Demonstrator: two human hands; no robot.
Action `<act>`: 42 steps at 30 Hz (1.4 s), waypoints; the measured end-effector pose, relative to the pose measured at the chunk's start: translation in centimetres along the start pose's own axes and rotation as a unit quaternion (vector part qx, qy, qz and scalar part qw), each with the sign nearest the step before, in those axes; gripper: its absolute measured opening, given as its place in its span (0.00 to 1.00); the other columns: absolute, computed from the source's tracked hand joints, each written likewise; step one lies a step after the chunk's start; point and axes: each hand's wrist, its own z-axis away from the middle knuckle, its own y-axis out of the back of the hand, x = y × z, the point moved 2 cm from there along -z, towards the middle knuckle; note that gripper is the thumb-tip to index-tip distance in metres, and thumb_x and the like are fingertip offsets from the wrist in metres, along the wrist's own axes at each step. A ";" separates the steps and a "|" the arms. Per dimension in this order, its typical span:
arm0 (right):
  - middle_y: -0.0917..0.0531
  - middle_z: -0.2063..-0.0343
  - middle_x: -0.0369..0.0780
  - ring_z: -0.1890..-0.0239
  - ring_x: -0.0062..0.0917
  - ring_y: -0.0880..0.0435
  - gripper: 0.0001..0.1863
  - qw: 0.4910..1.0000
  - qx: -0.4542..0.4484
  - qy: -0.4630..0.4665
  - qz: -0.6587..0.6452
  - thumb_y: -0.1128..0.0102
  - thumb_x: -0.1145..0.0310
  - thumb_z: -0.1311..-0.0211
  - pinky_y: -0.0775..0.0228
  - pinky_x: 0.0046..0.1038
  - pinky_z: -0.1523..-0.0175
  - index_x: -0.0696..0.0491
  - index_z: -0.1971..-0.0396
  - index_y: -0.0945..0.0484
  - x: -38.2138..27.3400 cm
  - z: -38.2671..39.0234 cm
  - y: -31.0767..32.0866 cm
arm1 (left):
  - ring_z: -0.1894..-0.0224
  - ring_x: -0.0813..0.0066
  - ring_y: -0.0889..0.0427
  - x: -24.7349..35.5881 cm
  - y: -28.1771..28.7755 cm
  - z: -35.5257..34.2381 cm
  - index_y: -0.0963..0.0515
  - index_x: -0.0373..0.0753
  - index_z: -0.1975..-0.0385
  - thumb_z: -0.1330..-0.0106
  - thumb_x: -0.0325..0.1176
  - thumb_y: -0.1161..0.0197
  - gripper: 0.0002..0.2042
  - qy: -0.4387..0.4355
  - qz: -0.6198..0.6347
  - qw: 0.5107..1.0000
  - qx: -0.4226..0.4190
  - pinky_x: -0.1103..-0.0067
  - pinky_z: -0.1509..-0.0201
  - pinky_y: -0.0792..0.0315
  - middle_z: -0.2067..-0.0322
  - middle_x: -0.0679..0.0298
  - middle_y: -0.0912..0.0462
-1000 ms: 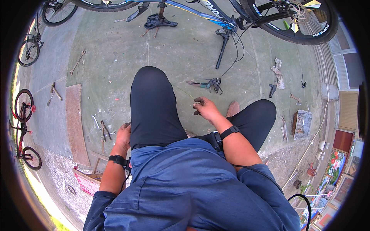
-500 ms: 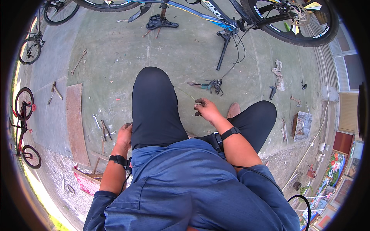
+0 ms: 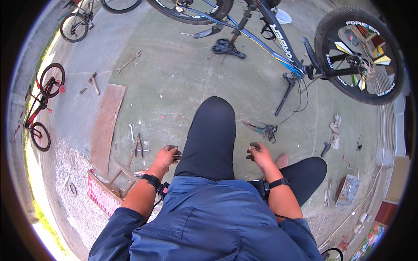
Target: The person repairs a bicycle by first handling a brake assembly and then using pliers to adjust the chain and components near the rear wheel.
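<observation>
The blue-and-black bicycle [image 3: 281, 37] stands upside down on the floor [image 3: 183, 82] beyond the knees, its saddle [image 3: 228, 48] underneath. The strand [image 3: 241, 136] is hair-thin and pale. The bicycle's long axis runs across the top of the view, front wheel to the right, rear wheel to the upper left. The strand slants from the raised knee [image 3: 209, 139] down and right toward the right hand [image 3: 261, 156].

That hand is half curled, thumb and fingers nearly meeting; I cannot tell whether they grip the strand. The left hand [image 3: 166, 157] is half curled too, fingertips just beside the trouser leg; what it holds, if anything, I cannot tell. The knee stands between the hands.

Around them lie a rusty-brown board [image 3: 106, 130] at left, a tray [image 3: 348, 191] at right, a dark lever assembly with green-handled pliers [image 3: 262, 129] just beyond the right hand, and a spanner [image 3: 129, 62] farther off.
</observation>
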 end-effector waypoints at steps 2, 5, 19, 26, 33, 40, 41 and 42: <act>0.19 0.65 0.42 0.71 0.26 0.16 0.18 1.000 -0.006 -0.004 -0.011 0.44 0.69 0.35 0.29 0.23 0.67 0.59 0.48 0.30 -0.1 0.2 0.3 | 0.68 0.71 0.18 0.4 -0.1 0.3 0.29 0.34 0.49 0.30 0.36 0.49 0.15 0.002 0.000 1.000 0.004 0.77 0.67 0.27 0.63 0.59 0.19; 0.18 0.65 0.43 0.72 0.25 0.17 0.18 1.000 0.000 -0.009 -0.024 0.44 0.70 0.37 0.31 0.23 0.70 0.59 0.49 0.29 -0.7 0.5 0.3 | 0.67 0.71 0.18 0.4 0.3 -0.1 0.29 0.34 0.49 0.30 0.36 0.49 0.15 0.006 0.019 1.000 0.005 0.77 0.66 0.27 0.63 0.59 0.19; 0.19 0.61 0.41 0.67 0.29 0.16 0.20 0.998 -0.007 -0.054 0.015 0.44 0.63 0.35 0.27 0.26 0.63 0.53 0.45 0.31 -2.7 1.1 0.2 | 0.66 0.70 0.18 -6.7 8.9 3.0 0.29 0.35 0.50 0.30 0.35 0.48 0.14 0.019 0.176 0.976 0.123 0.76 0.66 0.27 0.63 0.59 0.19; 0.20 0.57 0.43 0.65 0.32 0.16 0.19 0.992 -0.001 -0.112 0.051 0.43 0.62 0.35 0.25 0.28 0.64 0.52 0.47 0.31 -3.3 -0.8 0.0 | 0.66 0.70 0.18 -13.5 12.6 2.9 0.29 0.35 0.50 0.31 0.35 0.48 0.14 0.072 0.238 0.953 0.172 0.76 0.66 0.27 0.63 0.59 0.19; 0.19 0.63 0.41 0.67 0.27 0.17 0.18 0.987 -0.022 -0.112 0.117 0.45 0.65 0.35 0.27 0.25 0.66 0.54 0.47 0.30 -6.8 -3.4 -2.9 | 0.56 0.51 0.20 -17.8 16.6 -4.5 0.25 0.34 0.50 0.42 0.37 0.39 0.21 0.006 -0.155 0.945 0.287 0.69 0.50 0.27 0.57 0.47 0.21; 0.18 0.59 0.41 0.62 0.25 0.18 0.21 0.982 -0.008 -0.120 0.147 0.43 0.64 0.36 0.25 0.26 0.59 0.62 0.48 0.28 -9.6 -5.8 -6.2 | 0.40 0.45 0.33 -17.7 20.4 -11.7 0.27 0.38 0.44 0.46 0.40 0.37 0.27 0.055 -0.207 0.935 0.281 0.68 0.36 0.36 0.42 0.39 0.35; 0.18 0.59 0.41 0.61 0.25 0.18 0.21 0.983 -0.008 -0.139 0.117 0.43 0.64 0.36 0.26 0.25 0.58 0.62 0.49 0.28 -9.8 -6.1 -6.0 | 0.39 0.45 0.33 -17.8 20.7 -12.8 0.28 0.38 0.44 0.46 0.40 0.37 0.28 0.064 -0.215 0.937 0.268 0.68 0.36 0.36 0.42 0.39 0.35; 0.18 0.59 0.41 0.61 0.24 0.18 0.21 0.983 -0.007 -0.137 0.124 0.43 0.65 0.36 0.26 0.25 0.58 0.62 0.49 0.28 -10.4 -5.9 -6.2 | 0.39 0.45 0.34 -17.9 20.8 -13.7 0.28 0.38 0.43 0.47 0.40 0.37 0.29 0.072 -0.223 0.938 0.255 0.68 0.35 0.36 0.41 0.38 0.35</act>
